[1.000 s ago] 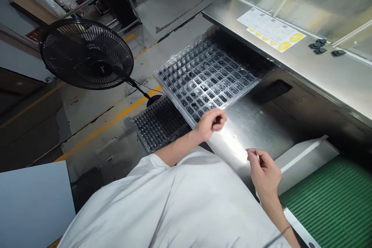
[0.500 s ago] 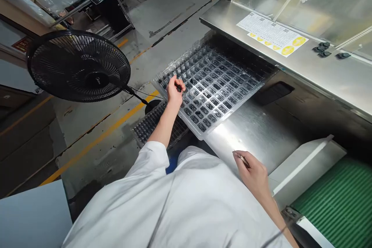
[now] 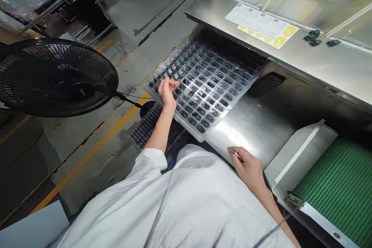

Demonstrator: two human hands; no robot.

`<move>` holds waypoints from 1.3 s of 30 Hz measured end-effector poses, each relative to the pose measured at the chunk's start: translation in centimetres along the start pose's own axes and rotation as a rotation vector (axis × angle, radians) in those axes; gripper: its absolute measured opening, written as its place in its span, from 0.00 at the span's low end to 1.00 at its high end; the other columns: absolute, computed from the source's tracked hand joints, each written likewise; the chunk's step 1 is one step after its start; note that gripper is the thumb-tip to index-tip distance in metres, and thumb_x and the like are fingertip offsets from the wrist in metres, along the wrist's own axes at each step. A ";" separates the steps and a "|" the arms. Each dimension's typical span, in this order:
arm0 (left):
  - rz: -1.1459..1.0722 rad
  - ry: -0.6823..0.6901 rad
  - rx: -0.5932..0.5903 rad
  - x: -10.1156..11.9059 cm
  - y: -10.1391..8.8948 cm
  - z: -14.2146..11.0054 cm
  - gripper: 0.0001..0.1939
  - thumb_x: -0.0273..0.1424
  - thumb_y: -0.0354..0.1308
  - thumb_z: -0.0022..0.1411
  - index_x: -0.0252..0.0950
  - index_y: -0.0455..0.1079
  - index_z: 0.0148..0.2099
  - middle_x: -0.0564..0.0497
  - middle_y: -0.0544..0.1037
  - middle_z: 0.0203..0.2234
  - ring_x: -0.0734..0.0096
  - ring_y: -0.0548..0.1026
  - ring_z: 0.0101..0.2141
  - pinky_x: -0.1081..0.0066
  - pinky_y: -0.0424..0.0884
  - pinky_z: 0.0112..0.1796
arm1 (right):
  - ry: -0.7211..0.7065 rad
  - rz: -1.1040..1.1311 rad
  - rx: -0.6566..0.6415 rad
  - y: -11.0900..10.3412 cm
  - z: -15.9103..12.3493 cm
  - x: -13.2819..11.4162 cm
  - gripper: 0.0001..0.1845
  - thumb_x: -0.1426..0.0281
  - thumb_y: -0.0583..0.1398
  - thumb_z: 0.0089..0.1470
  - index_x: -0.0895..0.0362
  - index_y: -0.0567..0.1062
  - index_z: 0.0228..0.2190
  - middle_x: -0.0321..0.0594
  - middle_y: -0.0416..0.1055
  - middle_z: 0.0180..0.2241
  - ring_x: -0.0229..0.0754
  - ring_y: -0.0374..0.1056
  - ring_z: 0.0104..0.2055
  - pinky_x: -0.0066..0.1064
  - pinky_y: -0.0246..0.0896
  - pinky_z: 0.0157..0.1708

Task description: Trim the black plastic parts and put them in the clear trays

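My left hand [image 3: 168, 93] is over the left side of a clear plastic tray [image 3: 200, 136], its fingers curled together. Whatever lies between those fingers is hidden. Small black parts [image 3: 200, 128] fill many of the tray's pockets, while the pockets along the far left edge stand up as clear ridges. My right hand [image 3: 249, 166] is closed around slim metal tweezers [image 3: 236, 154], which point left above the front edge of the steel bench [image 3: 247, 124].
A black fan [image 3: 66, 81] stands left of the tray. Below my left arm is another pocketed tray [image 3: 142, 131]. On the right are a white guide plate [image 3: 299, 155] and green conveyor belt [image 3: 340, 190]. Printed sheets [image 3: 261, 25] and black parts [image 3: 314, 38] lie on the steel shelf [image 3: 203, 6].
The black part that showed in my left fingers is no longer visible, and those fingers reach further over the tray. My right hand still holds the tweezers. The view has shifted slightly.
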State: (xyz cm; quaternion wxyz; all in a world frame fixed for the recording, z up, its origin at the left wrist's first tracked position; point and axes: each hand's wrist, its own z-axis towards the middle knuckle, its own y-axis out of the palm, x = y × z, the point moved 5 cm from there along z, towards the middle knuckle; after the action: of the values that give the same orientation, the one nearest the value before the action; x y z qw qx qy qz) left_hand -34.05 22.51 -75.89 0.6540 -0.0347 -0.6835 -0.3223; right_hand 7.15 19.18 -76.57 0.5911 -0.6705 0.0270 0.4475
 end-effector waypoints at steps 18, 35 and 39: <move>1.382 0.455 -0.691 -0.3 4.5 -4.2 0.09 0.31 0.60 0.70 0.41 0.75 0.51 0.45 0.80 0.46 0.53 0.74 0.51 0.55 0.70 0.53 | -0.033 -0.030 -0.011 -1.1 -1.0 1.2 0.13 0.64 0.54 0.67 0.51 0.78 0.36 0.36 0.81 0.34 0.40 0.73 0.28 0.30 0.67 0.29; 1.293 0.400 -0.408 1.0 -0.9 -1.3 0.12 0.30 0.57 0.68 0.43 0.76 0.51 0.40 0.78 0.50 0.45 0.73 0.55 0.48 0.69 0.56 | 0.002 -0.028 -0.064 -0.4 0.0 1.5 0.14 0.63 0.54 0.66 0.50 0.80 0.36 0.37 0.82 0.35 0.41 0.74 0.28 0.32 0.68 0.31; 1.273 0.410 -0.405 1.0 -1.1 -1.6 0.15 0.27 0.54 0.67 0.43 0.77 0.51 0.41 0.78 0.50 0.47 0.73 0.55 0.50 0.71 0.55 | 0.005 -0.022 -0.096 -0.2 0.4 1.3 0.14 0.63 0.54 0.66 0.50 0.80 0.37 0.37 0.82 0.36 0.42 0.75 0.30 0.32 0.69 0.32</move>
State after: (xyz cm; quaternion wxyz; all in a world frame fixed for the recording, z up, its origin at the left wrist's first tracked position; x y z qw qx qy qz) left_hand -33.33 20.53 -75.47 0.8122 -0.4881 -0.3196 0.0024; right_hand 7.84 20.24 -77.22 0.5630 -0.6997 -0.0004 0.4399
